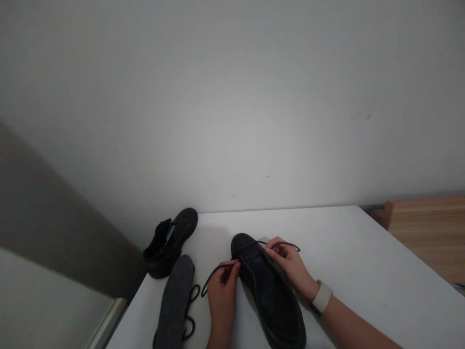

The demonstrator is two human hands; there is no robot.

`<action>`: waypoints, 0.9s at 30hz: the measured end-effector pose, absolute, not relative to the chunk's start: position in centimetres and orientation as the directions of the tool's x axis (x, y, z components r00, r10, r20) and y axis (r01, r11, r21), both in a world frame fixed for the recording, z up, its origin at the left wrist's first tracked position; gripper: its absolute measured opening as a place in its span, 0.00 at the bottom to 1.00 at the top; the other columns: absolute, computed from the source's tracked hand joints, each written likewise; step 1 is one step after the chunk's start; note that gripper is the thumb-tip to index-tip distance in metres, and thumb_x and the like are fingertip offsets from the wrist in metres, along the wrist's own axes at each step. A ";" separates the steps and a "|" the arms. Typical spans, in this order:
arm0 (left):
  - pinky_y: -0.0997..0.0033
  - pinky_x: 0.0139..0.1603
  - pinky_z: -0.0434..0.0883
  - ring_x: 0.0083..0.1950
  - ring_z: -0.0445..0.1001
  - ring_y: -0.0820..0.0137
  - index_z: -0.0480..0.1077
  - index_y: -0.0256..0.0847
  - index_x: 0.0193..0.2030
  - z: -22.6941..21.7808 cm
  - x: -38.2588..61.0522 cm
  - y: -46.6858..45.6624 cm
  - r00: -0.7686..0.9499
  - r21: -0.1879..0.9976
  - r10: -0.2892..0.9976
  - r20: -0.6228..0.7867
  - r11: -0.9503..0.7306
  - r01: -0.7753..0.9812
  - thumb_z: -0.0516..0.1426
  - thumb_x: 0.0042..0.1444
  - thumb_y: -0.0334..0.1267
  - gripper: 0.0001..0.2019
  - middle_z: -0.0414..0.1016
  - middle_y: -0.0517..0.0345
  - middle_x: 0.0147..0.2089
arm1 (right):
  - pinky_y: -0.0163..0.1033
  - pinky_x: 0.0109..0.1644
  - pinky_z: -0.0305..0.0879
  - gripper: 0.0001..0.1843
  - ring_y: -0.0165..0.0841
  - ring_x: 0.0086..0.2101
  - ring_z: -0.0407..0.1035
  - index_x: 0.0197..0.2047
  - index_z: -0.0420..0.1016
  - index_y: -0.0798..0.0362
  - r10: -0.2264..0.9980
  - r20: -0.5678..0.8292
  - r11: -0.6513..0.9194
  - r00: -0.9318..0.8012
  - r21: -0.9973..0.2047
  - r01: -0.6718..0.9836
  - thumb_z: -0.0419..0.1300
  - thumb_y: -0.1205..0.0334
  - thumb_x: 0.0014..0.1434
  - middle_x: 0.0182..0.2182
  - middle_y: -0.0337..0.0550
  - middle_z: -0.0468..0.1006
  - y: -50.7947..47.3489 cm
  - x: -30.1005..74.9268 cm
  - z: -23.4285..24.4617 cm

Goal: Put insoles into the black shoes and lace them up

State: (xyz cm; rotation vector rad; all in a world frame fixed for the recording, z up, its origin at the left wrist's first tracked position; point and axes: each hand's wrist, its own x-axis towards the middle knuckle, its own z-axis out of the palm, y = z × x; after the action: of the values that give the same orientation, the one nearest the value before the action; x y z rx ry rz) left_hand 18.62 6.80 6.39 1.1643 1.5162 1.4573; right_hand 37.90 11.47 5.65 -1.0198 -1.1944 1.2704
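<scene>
Between the hands [222, 287] [290, 264], a black shoe [269, 288], heel partly out of view

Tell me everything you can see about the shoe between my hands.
The black shoe looks like leather, with a rounded toe and open top. It sits upright on the white table, toe toward the wall, heel nearest you. Your left hand and right hand each pinch dark lace near its toe.

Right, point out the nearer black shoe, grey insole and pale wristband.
Nearer black shoe [271, 293]: head view, about mid-length.
Grey insole [176, 301]: head view, middle of its visible face.
Pale wristband [322, 297]: head view, on the strap.
</scene>
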 end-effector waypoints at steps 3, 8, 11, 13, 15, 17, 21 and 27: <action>0.58 0.45 0.77 0.38 0.81 0.56 0.81 0.39 0.33 6.4 18.6 6.7 -0.332 0.990 0.939 0.087 -0.044 0.135 0.64 0.50 0.50 0.15 0.84 0.49 0.35 | 0.37 0.30 0.55 0.23 0.31 0.25 0.61 0.31 0.73 0.52 0.994 0.077 0.066 -0.076 -0.988 -0.137 0.70 0.40 0.50 0.22 0.35 0.67 11.4 37.9 5.7; 0.58 0.44 0.78 0.40 0.81 0.56 0.82 0.40 0.36 6.6 18.6 6.1 -0.316 0.986 0.942 0.117 -0.072 0.150 0.61 0.53 0.51 0.16 0.83 0.48 0.38 | 0.38 0.32 0.56 0.23 0.31 0.27 0.62 0.32 0.74 0.53 0.993 0.092 0.082 -0.069 -0.987 -0.141 0.67 0.39 0.53 0.24 0.36 0.68 11.4 37.9 5.6; 0.59 0.43 0.78 0.40 0.80 0.57 0.82 0.40 0.38 6.7 18.6 5.9 -0.304 0.982 0.943 0.137 -0.090 0.164 0.60 0.54 0.51 0.17 0.83 0.47 0.39 | 0.38 0.32 0.56 0.23 0.31 0.27 0.61 0.31 0.74 0.53 0.993 0.097 0.087 -0.071 -0.986 -0.139 0.67 0.40 0.54 0.24 0.36 0.68 11.4 37.9 5.5; 0.59 0.42 0.78 0.39 0.80 0.57 0.82 0.40 0.38 6.7 18.5 5.8 -0.297 0.981 0.944 0.144 -0.096 0.170 0.60 0.54 0.50 0.16 0.83 0.47 0.39 | 0.38 0.32 0.56 0.23 0.31 0.27 0.61 0.31 0.73 0.53 0.992 0.100 0.088 -0.077 -0.986 -0.141 0.67 0.40 0.54 0.24 0.36 0.68 11.4 38.0 5.6; 0.59 0.44 0.77 0.41 0.80 0.57 0.83 0.41 0.38 6.5 18.4 5.9 -0.293 0.980 0.945 0.146 -0.099 0.171 0.61 0.53 0.50 0.16 0.83 0.48 0.40 | 0.38 0.33 0.57 0.23 0.31 0.28 0.61 0.31 0.73 0.53 0.991 0.104 0.091 -0.081 -0.985 -0.143 0.67 0.40 0.54 0.25 0.36 0.68 11.3 38.0 5.7; 0.58 0.48 0.77 0.43 0.80 0.56 0.83 0.41 0.37 6.4 18.4 6.0 -0.297 0.981 0.943 0.147 -0.100 0.168 0.62 0.53 0.49 0.15 0.83 0.48 0.41 | 0.38 0.33 0.57 0.23 0.31 0.28 0.61 0.30 0.73 0.53 0.991 0.106 0.093 -0.082 -0.985 -0.144 0.67 0.40 0.54 0.24 0.36 0.68 11.2 37.9 5.8; 0.56 0.53 0.75 0.46 0.80 0.55 0.83 0.41 0.37 6.2 18.5 6.2 -0.319 0.982 0.936 0.149 -0.103 0.158 0.63 0.52 0.49 0.15 0.83 0.48 0.41 | 0.38 0.33 0.56 0.24 0.31 0.28 0.61 0.29 0.72 0.53 0.990 0.105 0.092 -0.089 -0.985 -0.144 0.66 0.39 0.54 0.24 0.36 0.67 11.1 37.8 5.9; 0.55 0.51 0.76 0.45 0.81 0.55 0.81 0.40 0.38 6.2 18.6 6.4 -0.359 0.987 0.924 0.132 -0.089 0.135 0.64 0.50 0.50 0.16 0.83 0.48 0.41 | 0.37 0.32 0.54 0.25 0.31 0.28 0.59 0.29 0.71 0.53 0.988 0.106 0.089 -0.113 -0.985 -0.146 0.65 0.37 0.55 0.25 0.35 0.64 10.6 37.5 6.0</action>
State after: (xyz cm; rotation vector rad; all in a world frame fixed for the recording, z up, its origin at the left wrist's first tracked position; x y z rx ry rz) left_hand 18.62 6.40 6.17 1.1808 1.5199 1.5162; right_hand 37.50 10.63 5.99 -0.9736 -1.2347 1.2863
